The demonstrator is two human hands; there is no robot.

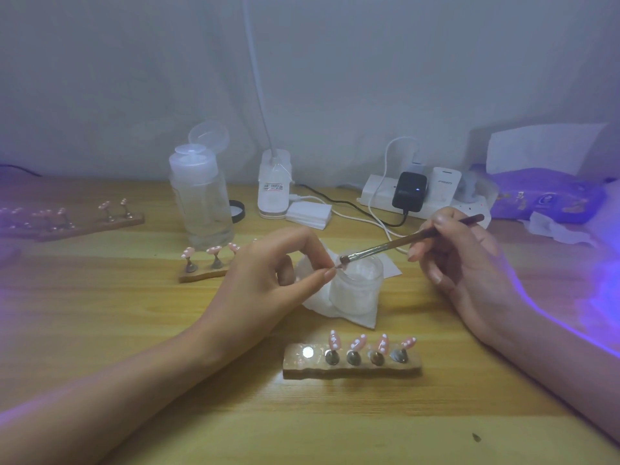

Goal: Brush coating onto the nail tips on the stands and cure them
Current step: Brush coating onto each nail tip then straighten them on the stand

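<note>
My left hand (pixel 268 273) pinches a small pink nail tip (pixel 338 266) between thumb and forefinger, just over the rim of a frosted jar (pixel 357 283). My right hand (pixel 469 260) holds a thin brown brush (pixel 402 242) like a pen, its bristles touching the pinched tip. In front of me a wooden stand (pixel 352 362) carries several pink nail tips with white dots; its leftmost round holder is bare. A second stand (pixel 204 263) with pink tips lies behind my left hand, partly hidden. A third stand (pixel 77 218) lies at the far left.
A crumpled white tissue (pixel 349 313) lies under the jar. Behind stand a clear pump bottle (pixel 201 196), a white lamp base (pixel 274 189), a pad stack (pixel 308 214), and a power strip (pixel 426 199) with plugs and cables. A purple wipes pack (pixel 543 196) sits at right, purple light beside it.
</note>
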